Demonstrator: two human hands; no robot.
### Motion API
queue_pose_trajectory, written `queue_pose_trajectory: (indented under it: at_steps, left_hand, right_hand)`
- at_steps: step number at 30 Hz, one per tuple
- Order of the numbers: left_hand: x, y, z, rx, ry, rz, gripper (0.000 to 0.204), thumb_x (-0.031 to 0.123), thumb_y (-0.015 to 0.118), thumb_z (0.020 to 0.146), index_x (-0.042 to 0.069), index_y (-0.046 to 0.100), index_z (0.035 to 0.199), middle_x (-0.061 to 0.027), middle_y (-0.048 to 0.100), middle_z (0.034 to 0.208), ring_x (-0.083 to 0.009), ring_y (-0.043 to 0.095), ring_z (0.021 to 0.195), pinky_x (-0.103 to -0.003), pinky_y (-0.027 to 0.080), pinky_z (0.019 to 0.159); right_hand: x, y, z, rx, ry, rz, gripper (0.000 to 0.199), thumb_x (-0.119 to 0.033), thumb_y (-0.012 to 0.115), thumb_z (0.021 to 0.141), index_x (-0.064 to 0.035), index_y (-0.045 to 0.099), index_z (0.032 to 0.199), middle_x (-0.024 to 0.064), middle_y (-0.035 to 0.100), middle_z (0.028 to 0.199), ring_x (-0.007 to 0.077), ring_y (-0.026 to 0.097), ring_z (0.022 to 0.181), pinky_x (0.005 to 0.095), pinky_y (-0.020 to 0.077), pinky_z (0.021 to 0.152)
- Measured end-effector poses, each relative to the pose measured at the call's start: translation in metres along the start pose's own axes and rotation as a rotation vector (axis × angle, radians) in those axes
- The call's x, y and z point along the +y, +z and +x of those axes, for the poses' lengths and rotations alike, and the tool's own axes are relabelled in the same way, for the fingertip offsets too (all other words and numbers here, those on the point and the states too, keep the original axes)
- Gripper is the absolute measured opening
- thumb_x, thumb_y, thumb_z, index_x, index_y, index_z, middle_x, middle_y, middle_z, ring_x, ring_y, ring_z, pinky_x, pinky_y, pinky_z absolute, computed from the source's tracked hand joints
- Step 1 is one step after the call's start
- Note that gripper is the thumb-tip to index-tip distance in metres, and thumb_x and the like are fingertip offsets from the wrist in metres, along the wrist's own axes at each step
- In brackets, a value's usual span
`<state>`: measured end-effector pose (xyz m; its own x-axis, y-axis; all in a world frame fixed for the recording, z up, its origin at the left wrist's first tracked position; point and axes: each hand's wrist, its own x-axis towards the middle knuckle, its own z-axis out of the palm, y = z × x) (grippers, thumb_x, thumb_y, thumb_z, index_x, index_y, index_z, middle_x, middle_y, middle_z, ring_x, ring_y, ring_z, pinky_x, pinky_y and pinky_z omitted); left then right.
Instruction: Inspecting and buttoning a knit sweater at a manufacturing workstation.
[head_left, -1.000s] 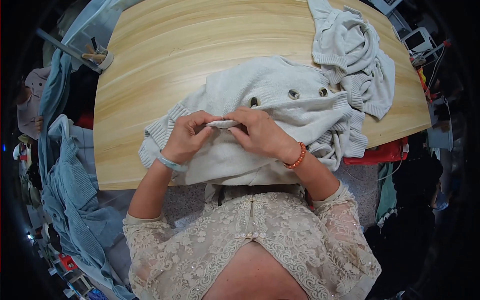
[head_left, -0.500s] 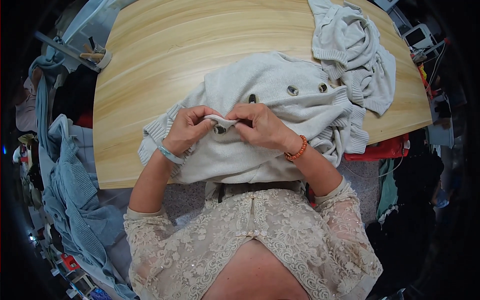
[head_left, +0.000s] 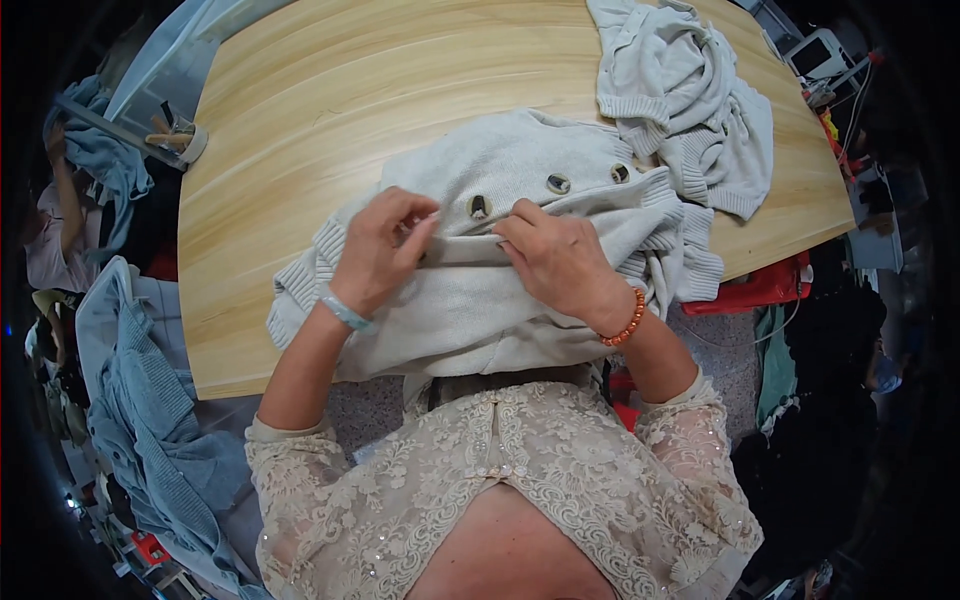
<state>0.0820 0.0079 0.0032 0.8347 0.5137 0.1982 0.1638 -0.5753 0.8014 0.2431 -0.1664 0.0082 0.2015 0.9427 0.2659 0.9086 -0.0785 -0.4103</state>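
Note:
A pale cream knit cardigan (head_left: 480,310) lies bunched on the table's near edge, with large dark-and-light buttons (head_left: 558,184) along its front. My right hand (head_left: 570,265) pinches the folded front edge between thumb and fingers, just below one button. My left hand (head_left: 378,250) is raised slightly over the same garment, left of that pinch. Its fingers are bent, thumb and forefinger a little apart, and nothing shows between them. The button nearest my left hand is mostly hidden by a fold.
More cream knitwear (head_left: 690,110) is heaped at the far right of the wooden table (head_left: 300,150). A small cup of tools (head_left: 185,140) stands at its left edge. Blue-grey knits (head_left: 160,400) hang over a bin on the left. A red item (head_left: 750,290) sits under the right edge. Another person is at far left.
My left hand has let go of the cardigan's edge and drawn away leftward. My right hand has shifted slightly right, keeping the edge pinched. The view has tilted a little.

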Motion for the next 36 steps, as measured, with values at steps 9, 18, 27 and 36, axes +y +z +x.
queue_pose_trajectory:
  at_steps: [9,18,27,36]
  left_hand:
    - [-0.011,0.031,0.043,-0.284,-0.251,-0.314,0.015,0.009,0.071,0.081,-0.004,0.069,0.089,-0.006,0.068,0.076,-0.0085,0.06,0.069,-0.025,0.05,0.062]
    - [0.004,0.021,0.031,-0.269,-0.461,-0.644,0.016,0.013,0.074,0.085,-0.001,0.068,0.092,0.001,0.064,0.077,-0.0039,0.049,0.064,-0.018,0.037,0.057]
    - [0.004,0.016,0.021,-0.431,-0.418,-0.592,0.019,0.009,0.072,0.088,0.0,0.068,0.105,-0.0003,0.067,0.096,-0.0043,0.055,0.077,-0.021,0.046,0.068]
    - [-0.004,0.023,0.008,-0.283,-0.024,-0.295,0.019,-0.006,0.059,0.089,-0.003,0.065,0.106,-0.0034,0.061,0.092,-0.0068,0.055,0.081,-0.02,0.044,0.071]
  right_hand:
    - [-0.004,0.008,0.001,0.135,-0.071,0.229,0.012,-0.009,0.068,0.08,-0.0065,0.062,0.091,0.008,0.061,0.082,0.0283,0.064,0.068,0.037,0.0503,0.059]
    - [-0.006,0.015,0.005,0.185,0.036,0.257,0.027,-0.003,0.07,0.076,-0.0049,0.06,0.1,0.0121,0.063,0.086,0.0321,0.065,0.074,0.0377,0.0518,0.063]
    - [-0.003,0.015,-0.002,0.122,0.062,0.17,0.041,-0.009,0.071,0.077,-0.0026,0.055,0.114,0.0154,0.06,0.093,0.0328,0.065,0.081,0.0397,0.0535,0.068]
    - [0.01,0.009,0.004,-0.01,-0.011,0.272,0.024,-0.007,0.06,0.084,-0.0003,0.055,0.107,0.0184,0.057,0.092,0.039,0.062,0.086,0.0448,0.0516,0.075]
